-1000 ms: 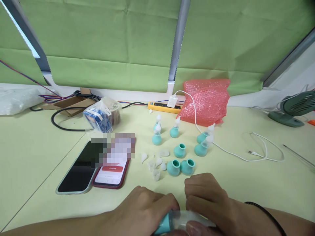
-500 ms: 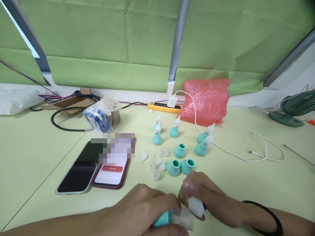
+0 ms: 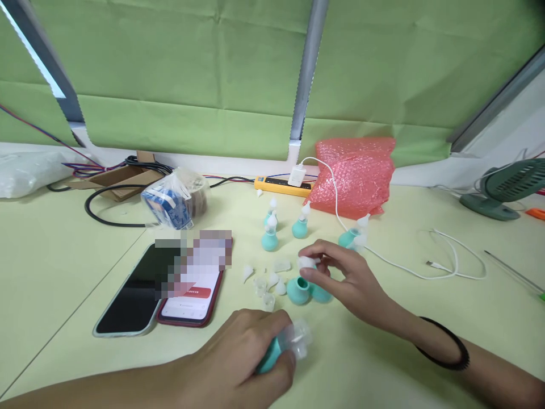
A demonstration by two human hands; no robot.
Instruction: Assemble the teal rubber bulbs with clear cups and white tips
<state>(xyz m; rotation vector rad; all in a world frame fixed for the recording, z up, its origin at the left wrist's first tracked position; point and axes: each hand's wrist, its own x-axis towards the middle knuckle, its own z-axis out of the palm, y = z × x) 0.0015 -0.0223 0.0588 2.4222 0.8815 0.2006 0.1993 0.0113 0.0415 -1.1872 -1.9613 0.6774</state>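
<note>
My left hand [image 3: 249, 355] wraps round a teal squeeze bulb [image 3: 269, 358], low in the head view. A clear plastic chamber [image 3: 298, 339] sticks out of the bulb's end, toward the right. Between thumb and fingers, my right hand [image 3: 349, 275] pinches a white nozzle tip [image 3: 306, 262] above the loose bulbs. Below it sits a teal bulb [image 3: 298, 291] with its mouth up; another bulb [image 3: 321, 293] is partly behind my fingers. Clear cups [image 3: 260, 287] and small white tips [image 3: 248, 273] lie to the left.
Several bulbs with nozzles, like this nasal aspirator [image 3: 269, 241], stand farther back. Two phones [image 3: 131, 295] lie at left. Behind are a bagged blue pack [image 3: 170, 205], a yellow power strip [image 3: 272, 184] and red bubble wrap [image 3: 353, 176]. A white cable [image 3: 395, 264] crosses the right side.
My right hand has moved up and away from my left, carrying the white nozzle tip over the loose bulbs. My left hand has shifted slightly left, still holding the bulb and chamber.
</note>
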